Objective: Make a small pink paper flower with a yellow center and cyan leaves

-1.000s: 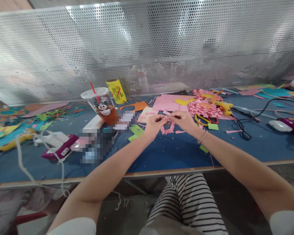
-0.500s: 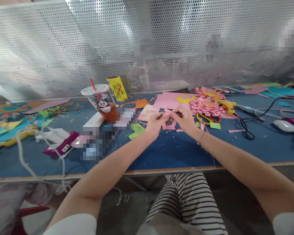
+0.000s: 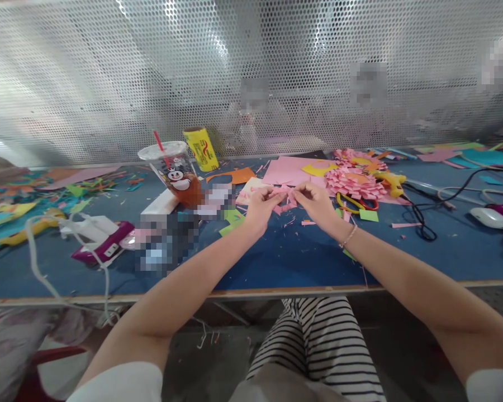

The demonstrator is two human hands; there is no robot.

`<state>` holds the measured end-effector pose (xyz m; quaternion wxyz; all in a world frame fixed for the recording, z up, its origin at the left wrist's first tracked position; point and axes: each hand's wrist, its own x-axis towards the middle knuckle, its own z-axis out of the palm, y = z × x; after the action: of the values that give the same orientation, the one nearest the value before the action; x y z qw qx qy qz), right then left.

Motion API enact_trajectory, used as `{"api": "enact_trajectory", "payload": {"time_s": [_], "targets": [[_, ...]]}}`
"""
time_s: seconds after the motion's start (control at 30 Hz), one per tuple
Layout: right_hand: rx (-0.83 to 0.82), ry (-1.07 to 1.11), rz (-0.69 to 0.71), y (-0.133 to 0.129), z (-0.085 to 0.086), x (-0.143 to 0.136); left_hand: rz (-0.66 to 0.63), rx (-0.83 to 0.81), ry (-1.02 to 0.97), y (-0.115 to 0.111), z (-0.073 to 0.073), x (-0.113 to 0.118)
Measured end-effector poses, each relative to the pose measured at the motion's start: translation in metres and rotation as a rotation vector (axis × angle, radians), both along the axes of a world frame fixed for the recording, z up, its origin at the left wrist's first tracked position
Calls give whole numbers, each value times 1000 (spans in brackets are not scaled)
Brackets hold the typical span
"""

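Between my two hands, just above the blue table (image 3: 285,262), is a piece of pink paper (image 3: 285,205) with a cut or folded edge. My left hand (image 3: 263,207) pinches its left side between thumb and fingers. At its right side, the fingers of my right hand (image 3: 316,202) are closed on the paper too. Behind the hands lies a flat pink paper sheet (image 3: 283,167), with a curved yellow paper piece (image 3: 318,168) on it. Fringed pink paper flowers (image 3: 354,183) sit right of my right hand. Yellow-and-red-handled scissors (image 3: 352,205) lie in front of them.
A plastic cup of brown drink (image 3: 180,181) with a red straw and a yellow can (image 3: 201,148) stand to the left. A purple-and-white power strip (image 3: 104,245) trails white cable. Black cable (image 3: 423,215) loops at right. Perforated metal panel (image 3: 171,84) closes the back.
The pink paper between my hands has turned; its strip-like lower part that hung down is now drawn up near my fingers. The hands stay in nearly the same place.
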<state>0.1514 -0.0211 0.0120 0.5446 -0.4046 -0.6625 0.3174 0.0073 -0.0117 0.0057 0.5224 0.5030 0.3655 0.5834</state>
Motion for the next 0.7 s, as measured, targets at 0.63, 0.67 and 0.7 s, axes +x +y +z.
{"api": "enact_trajectory", "payload": {"time_s": [0.63,0.67,0.7], "targets": [[327,-273,-93,-1,0,5,2,123,178,-10,8,-1],[317,-271,-97,-2,0,5,-2,110,168,-10,8,-1],[310,-269,-99,-3,1,5,-9,94,155,-11,9,-1]]}}
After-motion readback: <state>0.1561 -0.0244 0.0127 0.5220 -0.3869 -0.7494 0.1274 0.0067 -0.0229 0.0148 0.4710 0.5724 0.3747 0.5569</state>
